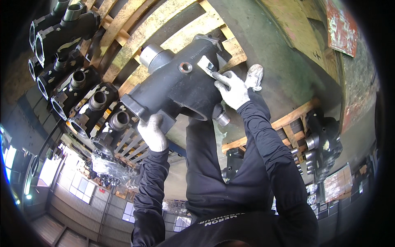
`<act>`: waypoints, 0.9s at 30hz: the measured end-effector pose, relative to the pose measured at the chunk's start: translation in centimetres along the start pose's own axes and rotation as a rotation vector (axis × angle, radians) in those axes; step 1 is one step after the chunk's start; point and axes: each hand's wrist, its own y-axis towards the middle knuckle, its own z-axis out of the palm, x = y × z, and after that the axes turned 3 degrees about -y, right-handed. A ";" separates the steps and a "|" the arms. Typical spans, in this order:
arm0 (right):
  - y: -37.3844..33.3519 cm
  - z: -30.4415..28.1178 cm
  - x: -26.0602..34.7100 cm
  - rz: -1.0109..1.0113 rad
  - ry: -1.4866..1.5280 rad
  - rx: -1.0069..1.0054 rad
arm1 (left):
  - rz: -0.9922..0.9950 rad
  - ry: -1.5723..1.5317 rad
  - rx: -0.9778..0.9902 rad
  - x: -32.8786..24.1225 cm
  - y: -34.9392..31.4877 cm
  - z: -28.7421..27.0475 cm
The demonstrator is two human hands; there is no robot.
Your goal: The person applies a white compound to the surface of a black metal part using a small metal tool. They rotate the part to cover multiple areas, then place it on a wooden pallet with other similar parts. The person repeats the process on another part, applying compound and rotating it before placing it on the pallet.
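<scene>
Leftmost, a row of dark cast housings (68,78) with pale machined bores, lined up on a wooden pallet (135,29) and running from upper left down toward the middle. Just below that row, a crumpled clear plastic bag (109,168). Further in, the left hand (152,132), in a white knit glove, cupped under the lower flanged end of a large black cast housing (181,88), fingers clenched around that flange and carrying weight there. Above the pallet slats, held clear of them, the housing itself: long axis slanting from the lower left flange up to the upper right end, a grey machined stub at its upper left, a small round port on its flank. Then the right hand (232,88), also gloved, clasped over the upper right end beside a bright flat pad, thumb pressed on top. Both hands at opposite ends of the casting, the body of it lying between them and away from the torso; left hand lower and nearer the stacked row, right hand higher. Farther right, a second wooden pallet (294,117) bearing more dark castings (325,144).
</scene>
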 end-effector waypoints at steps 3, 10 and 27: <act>-0.4 0.2 0.5 -0.054 -0.017 -0.043 | 0.001 0.009 0.002 -0.3 -0.1 0.1; -1.4 1.1 1.7 -0.037 -0.101 -0.058 | -0.025 -0.029 0.006 -0.6 -0.4 0.3; -3.2 0.7 2.6 0.026 0.040 -0.085 | -0.013 -0.027 -0.004 -0.5 -0.3 0.7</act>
